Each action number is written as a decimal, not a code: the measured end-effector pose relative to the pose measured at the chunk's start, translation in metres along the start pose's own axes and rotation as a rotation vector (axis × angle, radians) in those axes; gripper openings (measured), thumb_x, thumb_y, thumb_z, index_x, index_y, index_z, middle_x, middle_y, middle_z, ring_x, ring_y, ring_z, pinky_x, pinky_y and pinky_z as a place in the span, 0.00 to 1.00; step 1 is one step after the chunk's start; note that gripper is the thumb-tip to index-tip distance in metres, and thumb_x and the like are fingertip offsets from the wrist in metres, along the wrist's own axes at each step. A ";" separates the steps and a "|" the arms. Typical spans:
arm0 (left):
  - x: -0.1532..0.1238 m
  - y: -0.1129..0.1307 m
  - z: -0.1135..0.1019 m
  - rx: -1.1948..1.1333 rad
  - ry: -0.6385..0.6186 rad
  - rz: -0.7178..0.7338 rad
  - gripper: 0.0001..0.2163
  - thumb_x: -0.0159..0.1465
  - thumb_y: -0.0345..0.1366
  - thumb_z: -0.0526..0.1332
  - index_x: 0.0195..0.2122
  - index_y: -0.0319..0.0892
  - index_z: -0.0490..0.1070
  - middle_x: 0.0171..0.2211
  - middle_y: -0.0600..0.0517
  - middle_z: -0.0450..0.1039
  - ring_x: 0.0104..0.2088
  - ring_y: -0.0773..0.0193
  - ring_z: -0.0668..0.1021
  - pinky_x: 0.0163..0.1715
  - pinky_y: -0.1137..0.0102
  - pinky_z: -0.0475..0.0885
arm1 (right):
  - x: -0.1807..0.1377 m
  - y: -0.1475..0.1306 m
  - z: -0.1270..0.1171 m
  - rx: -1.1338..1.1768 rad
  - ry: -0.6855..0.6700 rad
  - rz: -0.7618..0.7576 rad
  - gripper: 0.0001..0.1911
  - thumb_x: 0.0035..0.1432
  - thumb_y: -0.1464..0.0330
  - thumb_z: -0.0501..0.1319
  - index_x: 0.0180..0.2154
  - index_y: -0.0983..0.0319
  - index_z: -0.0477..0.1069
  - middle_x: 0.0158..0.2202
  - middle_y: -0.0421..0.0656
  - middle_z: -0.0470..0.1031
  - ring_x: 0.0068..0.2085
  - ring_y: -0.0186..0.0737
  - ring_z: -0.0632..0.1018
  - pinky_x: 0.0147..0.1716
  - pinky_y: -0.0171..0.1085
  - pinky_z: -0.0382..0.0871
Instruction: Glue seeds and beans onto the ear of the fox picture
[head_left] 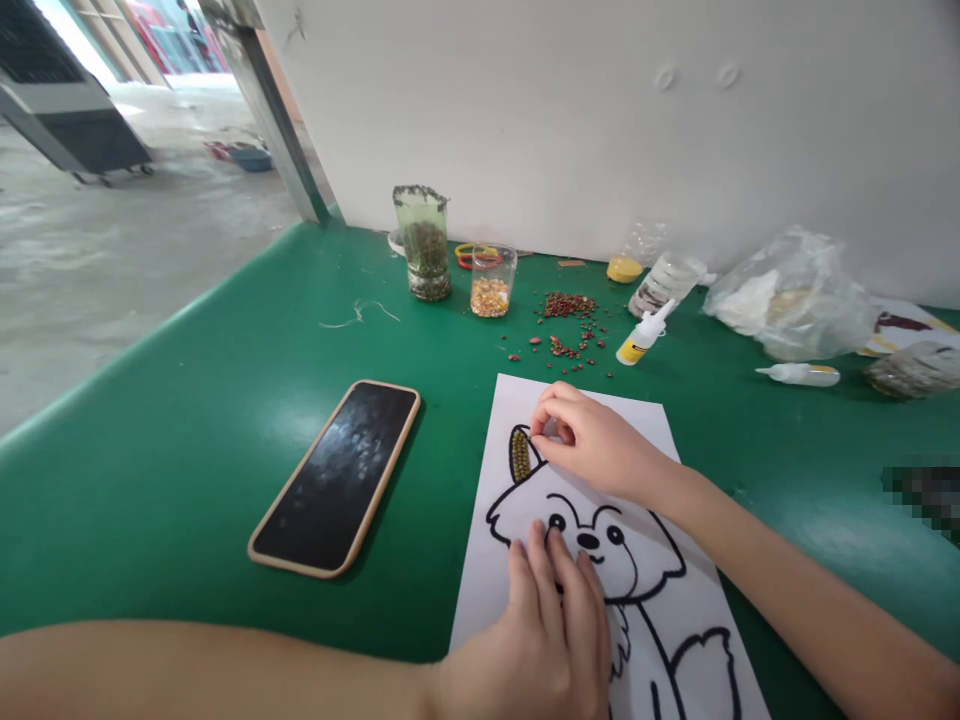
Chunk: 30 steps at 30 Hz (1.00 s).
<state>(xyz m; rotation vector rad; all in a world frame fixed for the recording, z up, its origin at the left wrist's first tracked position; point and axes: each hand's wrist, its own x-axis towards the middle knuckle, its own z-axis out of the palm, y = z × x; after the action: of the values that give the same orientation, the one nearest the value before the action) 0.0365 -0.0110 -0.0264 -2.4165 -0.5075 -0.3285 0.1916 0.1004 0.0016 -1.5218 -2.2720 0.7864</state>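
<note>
A white sheet of paper with a black outline drawing of a fox lies on the green table. Small greenish beans fill part of the fox's left ear. My left hand rests flat on the sheet, fingers spread over the fox's lower face. Beside the beans, my right hand is pinched at the inner edge of that ear. Whatever sits between its fingertips is too small or hidden to make out.
Reddish beans lie loose beyond the sheet, near a glue bottle, a cup of corn kernels and a green container. A phone lies left. Plastic bags and another small bottle are at right.
</note>
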 end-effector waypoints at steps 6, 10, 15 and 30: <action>0.001 0.000 -0.001 -0.004 0.001 0.000 0.19 0.62 0.33 0.50 0.48 0.26 0.69 0.40 0.35 0.74 0.38 0.47 0.79 0.33 0.59 0.74 | 0.000 0.002 0.001 -0.002 0.005 -0.016 0.03 0.54 0.71 0.56 0.29 0.60 0.67 0.38 0.40 0.68 0.28 0.31 0.68 0.28 0.33 0.61; 0.000 0.001 -0.002 -0.010 0.000 -0.012 0.19 0.62 0.34 0.50 0.48 0.26 0.69 0.40 0.35 0.74 0.38 0.47 0.79 0.33 0.58 0.74 | 0.000 0.002 0.002 -0.012 0.011 -0.019 0.03 0.54 0.70 0.56 0.29 0.60 0.67 0.38 0.40 0.69 0.28 0.31 0.67 0.28 0.33 0.61; 0.000 0.000 -0.002 -0.010 -0.003 -0.005 0.19 0.61 0.33 0.50 0.49 0.26 0.69 0.40 0.35 0.74 0.38 0.47 0.79 0.33 0.58 0.74 | -0.001 -0.001 0.002 -0.018 0.011 -0.015 0.03 0.54 0.70 0.56 0.29 0.60 0.67 0.38 0.39 0.69 0.27 0.30 0.67 0.28 0.33 0.61; 0.000 0.002 0.000 -0.010 0.010 -0.023 0.19 0.61 0.33 0.50 0.48 0.26 0.69 0.39 0.35 0.75 0.38 0.47 0.79 0.32 0.59 0.75 | 0.000 0.001 0.002 -0.006 0.013 -0.024 0.03 0.54 0.70 0.56 0.29 0.60 0.67 0.37 0.40 0.69 0.28 0.31 0.68 0.28 0.33 0.61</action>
<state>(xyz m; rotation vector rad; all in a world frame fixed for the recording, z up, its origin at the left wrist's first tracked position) 0.0377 -0.0122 -0.0270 -2.4191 -0.5304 -0.3534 0.1913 0.0998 -0.0010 -1.4948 -2.2816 0.7618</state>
